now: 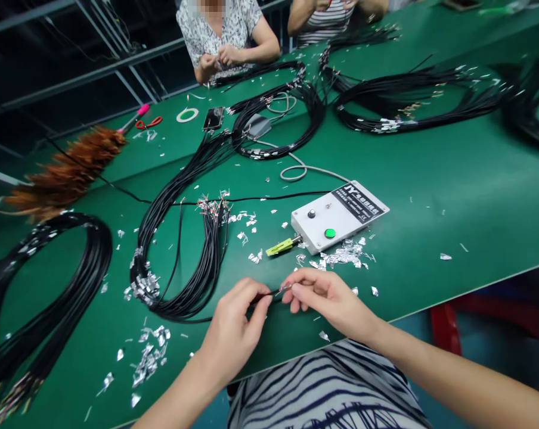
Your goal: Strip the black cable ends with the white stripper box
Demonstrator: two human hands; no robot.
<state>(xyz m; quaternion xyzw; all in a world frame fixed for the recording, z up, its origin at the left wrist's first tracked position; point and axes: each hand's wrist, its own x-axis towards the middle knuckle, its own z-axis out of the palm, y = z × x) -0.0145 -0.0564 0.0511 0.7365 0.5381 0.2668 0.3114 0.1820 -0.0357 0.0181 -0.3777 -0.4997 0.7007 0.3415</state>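
Observation:
A thin black cable (275,292) runs between my two hands near the table's front edge. My left hand (242,316) is closed on it, thumb against the fingers. The fingertips of my right hand (312,290) pinch the cable's silvery, stripped-looking end. To the left lies a looped bundle of black cables (209,268) with bared ends and foil on its bend. Just beyond my hands sits a white box (325,217) with a knob, a green button and a yellow-green clip (282,246) on its front.
Foil scraps (151,357) are scattered over the green table (430,208). More cable coils (95,250) lie left and at the back. A feather duster (77,167), red-handled scissors (148,123), tape roll (187,114) and phone (213,118) are farther off. Two people sit opposite.

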